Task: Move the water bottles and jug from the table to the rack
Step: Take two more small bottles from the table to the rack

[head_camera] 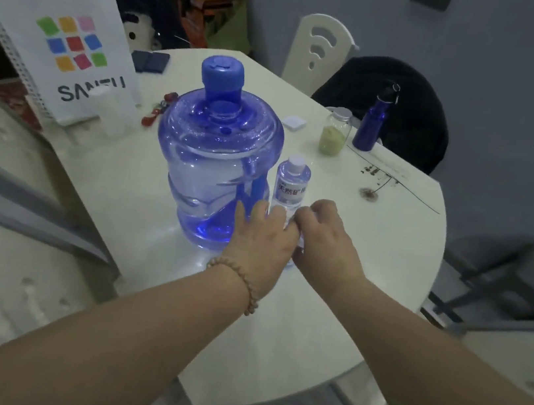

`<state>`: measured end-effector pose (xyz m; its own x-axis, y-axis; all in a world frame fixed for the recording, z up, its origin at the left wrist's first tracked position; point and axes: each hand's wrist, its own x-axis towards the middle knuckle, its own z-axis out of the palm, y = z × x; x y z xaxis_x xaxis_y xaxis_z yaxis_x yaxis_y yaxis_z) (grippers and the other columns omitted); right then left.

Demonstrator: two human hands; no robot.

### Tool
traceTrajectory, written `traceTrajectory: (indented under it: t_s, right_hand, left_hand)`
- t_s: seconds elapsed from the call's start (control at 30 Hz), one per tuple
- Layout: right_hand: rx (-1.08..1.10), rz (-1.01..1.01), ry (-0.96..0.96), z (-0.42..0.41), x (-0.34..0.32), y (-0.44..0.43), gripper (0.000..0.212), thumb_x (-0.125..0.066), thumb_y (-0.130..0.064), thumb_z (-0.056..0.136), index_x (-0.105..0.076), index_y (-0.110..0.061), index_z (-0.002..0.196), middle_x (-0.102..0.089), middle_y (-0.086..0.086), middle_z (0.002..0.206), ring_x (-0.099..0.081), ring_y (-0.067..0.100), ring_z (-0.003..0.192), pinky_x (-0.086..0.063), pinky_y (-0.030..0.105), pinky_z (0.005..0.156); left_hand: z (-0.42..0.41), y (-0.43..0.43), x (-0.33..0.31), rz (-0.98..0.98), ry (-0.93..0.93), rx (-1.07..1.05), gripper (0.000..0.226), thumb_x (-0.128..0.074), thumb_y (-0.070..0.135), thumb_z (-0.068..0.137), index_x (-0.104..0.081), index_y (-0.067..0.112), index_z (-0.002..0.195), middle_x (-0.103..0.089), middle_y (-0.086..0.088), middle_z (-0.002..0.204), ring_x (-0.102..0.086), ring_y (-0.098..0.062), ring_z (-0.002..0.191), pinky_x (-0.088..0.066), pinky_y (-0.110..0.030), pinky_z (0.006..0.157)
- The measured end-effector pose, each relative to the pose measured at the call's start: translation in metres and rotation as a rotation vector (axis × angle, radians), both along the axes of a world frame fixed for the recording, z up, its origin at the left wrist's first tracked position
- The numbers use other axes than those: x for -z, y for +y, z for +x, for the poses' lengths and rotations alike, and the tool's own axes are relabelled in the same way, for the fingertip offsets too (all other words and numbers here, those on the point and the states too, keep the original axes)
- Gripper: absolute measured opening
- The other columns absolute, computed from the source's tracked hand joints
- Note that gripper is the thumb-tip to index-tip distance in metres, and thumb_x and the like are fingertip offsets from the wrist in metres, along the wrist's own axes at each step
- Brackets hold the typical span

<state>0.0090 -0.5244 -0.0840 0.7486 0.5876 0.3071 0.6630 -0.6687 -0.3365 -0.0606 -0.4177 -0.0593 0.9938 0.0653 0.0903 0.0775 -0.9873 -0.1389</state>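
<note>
White paper bag upright at left, nine coloured squares and dark letters printed on front. Red trinkets just beside its right lower corner. Dark blue pouch behind bag. Glass jar, silver lid, yellow-green powder in lower half. Small white pad left of jar. White chair at far side. Black garment draped to its right. Colourful packets in dark background.

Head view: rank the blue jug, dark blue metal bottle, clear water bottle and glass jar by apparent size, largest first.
1. blue jug
2. dark blue metal bottle and clear water bottle: unsure, the clear one stands nearer and the left hand and right hand hide its base
3. glass jar
</note>
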Motion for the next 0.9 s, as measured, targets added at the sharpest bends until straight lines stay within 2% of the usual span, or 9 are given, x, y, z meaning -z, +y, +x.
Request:
traceTrajectory:
  t_s: [0.1, 0.2, 0.27, 0.33, 0.4, 0.5, 0.67, 0.8, 0.9]
  right_hand:
    - [0.007, -0.07, -0.058, -0.022, 0.008, -0.019, 0.048, -0.077, 0.001, 0.054, -0.053, -0.012, 0.092, -0.056, 0.012, 0.105, -0.055, 0.035, 0.075, -0.044, 0.032, 0.044]
    - [-0.017, -0.153, -0.105, -0.048, 0.021, -0.034, 0.055, -0.079, -0.002, 0.049, -0.053, -0.018, 0.094, -0.055, 0.006, 0.089, -0.05, 0.03, 0.068, -0.037, 0.028, 0.036]
    - [-0.005, -0.18, -0.12, -0.06, 0.03, -0.042, 0.065, -0.082, -0.008, 0.05, -0.052, -0.022, 0.106, -0.054, 0.006, 0.088, -0.047, 0.029, 0.066, -0.033, 0.027, 0.035]
    - [0.017, -0.205, -0.135, -0.07, 0.041, -0.047, 0.076, -0.082, -0.013, 0.054, -0.052, -0.023, 0.123, -0.054, 0.008, 0.092, -0.048, 0.028, 0.068, -0.036, 0.028, 0.036]
    - [0.032, -0.234, -0.117, -0.081, 0.053, -0.052, 0.074, -0.081, -0.009, 0.052, -0.057, -0.017, 0.121, -0.053, 0.01, 0.098, -0.049, 0.029, 0.073, -0.041, 0.03, 0.036]
    - [0.063, -0.288, -0.042, -0.093, 0.078, -0.058, 0.067, -0.078, -0.004, 0.05, -0.059, -0.013, 0.114, -0.056, 0.013, 0.11, -0.053, 0.032, 0.083, -0.046, 0.032, 0.039]
    - [0.153, -0.312, 0.072, -0.107, 0.115, -0.064, 0.063, -0.074, -0.007, 0.055, -0.053, -0.017, 0.113, -0.051, 0.014, 0.124, -0.053, 0.034, 0.09, -0.049, 0.033, 0.046]
    - [0.218, -0.324, 0.108, -0.11, 0.127, -0.068, 0.072, -0.074, -0.013, 0.05, -0.052, -0.019, 0.118, -0.053, 0.019, 0.117, -0.054, 0.037, 0.08, -0.049, 0.037, 0.05]
    - [0.214, -0.324, 0.07, -0.103, 0.123, -0.068, 0.056, -0.07, -0.023, 0.056, -0.059, -0.017, 0.111, -0.055, 0.018, 0.112, -0.055, 0.039, 0.085, -0.048, 0.043, 0.067]
  left_hand:
    - [-0.019, -0.013, 0.004, -0.089, 0.007, -0.062, 0.044, -0.051, 0.009, 0.086, -0.037, 0.012, 0.128, -0.035, -0.015, 0.132, -0.043, -0.031, 0.116, -0.047, -0.036, 0.09]
    - [-0.04, -0.029, 0.011, -0.035, 0.085, -0.073, 0.037, -0.046, 0.01, 0.089, -0.042, 0.008, 0.125, -0.039, -0.016, 0.134, -0.05, -0.028, 0.106, -0.049, -0.034, 0.086]
    - [-0.049, -0.04, 0.021, -0.002, 0.166, -0.038, 0.038, -0.045, 0.01, 0.09, -0.044, 0.007, 0.128, -0.042, -0.017, 0.131, -0.044, -0.032, 0.116, -0.043, -0.038, 0.096]
    - [-0.059, -0.049, 0.039, -0.045, 0.264, -0.05, 0.044, -0.047, 0.013, 0.091, -0.041, 0.007, 0.134, -0.029, -0.023, 0.145, -0.03, -0.038, 0.13, -0.037, -0.042, 0.104]
    - [-0.071, -0.053, 0.066, -0.177, 0.259, -0.142, 0.046, -0.055, 0.013, 0.087, -0.045, 0.008, 0.132, -0.019, -0.024, 0.151, -0.028, -0.044, 0.132, -0.047, -0.042, 0.095]
    - [-0.082, -0.057, 0.103, -0.29, 0.178, -0.2, 0.05, -0.071, 0.008, 0.071, -0.055, 0.007, 0.119, -0.033, -0.026, 0.146, -0.039, -0.051, 0.125, -0.057, -0.043, 0.072]
    - [-0.084, -0.066, 0.133, -0.421, 0.169, -0.218, 0.048, -0.052, 0.02, 0.086, -0.041, 0.015, 0.132, -0.009, -0.02, 0.154, -0.018, -0.044, 0.137, -0.043, -0.048, 0.1]
    - [-0.084, -0.066, 0.136, -0.427, 0.166, -0.234, 0.047, -0.056, 0.028, 0.082, -0.04, 0.027, 0.126, -0.007, -0.007, 0.151, -0.025, -0.036, 0.122, -0.049, -0.035, 0.084]
    - [-0.072, -0.059, 0.12, -0.414, 0.095, -0.213, 0.045, -0.057, 0.037, 0.073, -0.045, 0.028, 0.116, -0.032, -0.002, 0.132, -0.034, -0.027, 0.107, -0.047, -0.034, 0.073]
